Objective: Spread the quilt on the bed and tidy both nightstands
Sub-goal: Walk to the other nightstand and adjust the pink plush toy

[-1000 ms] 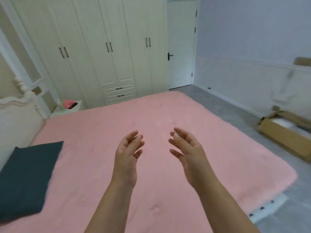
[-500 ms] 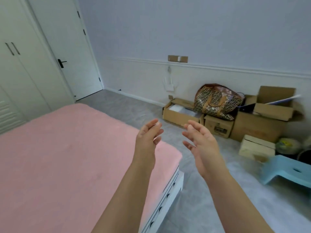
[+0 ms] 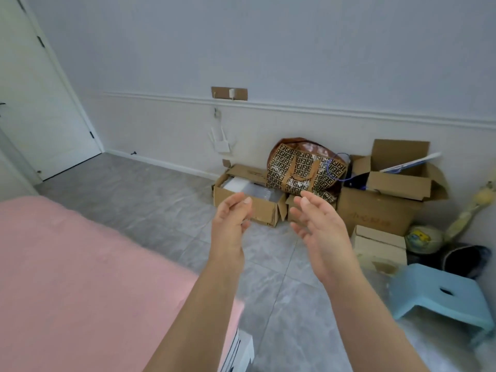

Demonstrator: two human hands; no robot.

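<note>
The pink quilt (image 3: pixel 67 277) lies flat over the bed and fills the lower left of the view. Its foot corner ends near the white bed frame (image 3: pixel 241 353). My left hand (image 3: pixel 232 224) and my right hand (image 3: pixel 320 229) are raised in front of me over the grey floor, beyond the bed corner. Both are empty, palms facing each other, fingers loosely curled and apart. No nightstand is in sight.
Open cardboard boxes (image 3: pixel 249 200) and a patterned brown bag (image 3: pixel 303 167) stand along the far wall. A larger box (image 3: pixel 381 200) and a small white box (image 3: pixel 378 245) sit to the right. A light-blue stool (image 3: pixel 440 296) stands at lower right. A white door (image 3: pixel 40 108) is at left.
My view has swung right, from the bed, wardrobe and dark pillow to the foot corner and the boxes by the wall. Both hands stay raised and empty.
</note>
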